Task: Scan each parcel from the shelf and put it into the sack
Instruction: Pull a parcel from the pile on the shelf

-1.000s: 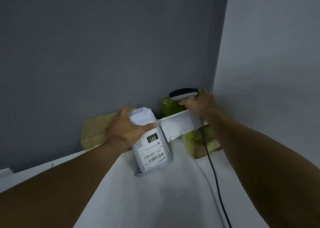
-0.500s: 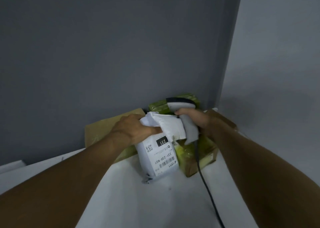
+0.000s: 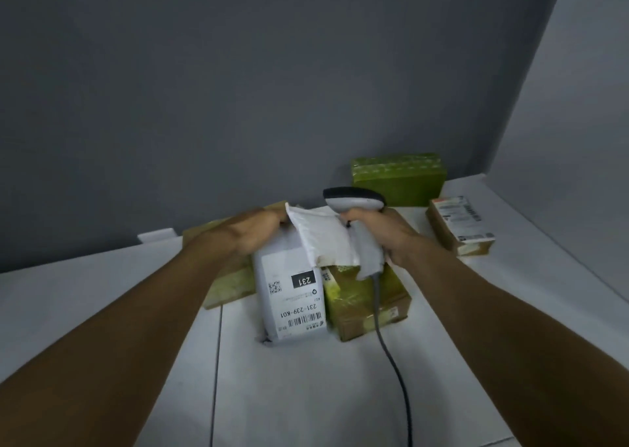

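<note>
Head view: left grip point(image 3: 255, 232) clasps the far end of the white parcel point(image 3: 289, 297), its long axis running toward the camera, barcode nearest; right grip point(image 3: 388, 232) holds the left-pointing scanner point(image 3: 354, 200).

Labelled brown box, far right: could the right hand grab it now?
Probably not yet: the right hand grips the barcode scanner, though open shelf leads to the labelled brown box.

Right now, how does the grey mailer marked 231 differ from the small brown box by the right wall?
The grey mailer is a soft bag; the brown box is rigid cardboard. The left hand holds the grey mailer's top; the brown box lies untouched. Both carry white labels and rest on the shelf.
</note>
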